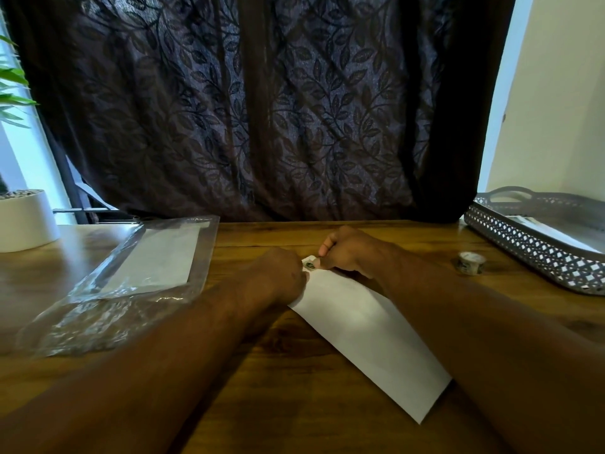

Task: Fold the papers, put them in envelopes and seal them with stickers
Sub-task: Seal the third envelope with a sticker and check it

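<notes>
A white envelope point(370, 335) lies slantwise on the wooden table point(294, 371), its far end between my hands. A small patterned sticker point(309, 264) sits on that far end. My left hand point(278, 276) has its fingers curled down onto the envelope's left edge beside the sticker. My right hand point(348, 252) pinches the sticker's right side with thumb and fingers. A roll of patterned sticker tape point(471, 262) stands on the table to the right.
A clear plastic sleeve point(131, 283) with white sheets inside lies at the left. A grey lattice tray point(537, 253) holding paper sits at the far right. A white plant pot point(24, 219) stands at the back left. A dark curtain hangs behind the table.
</notes>
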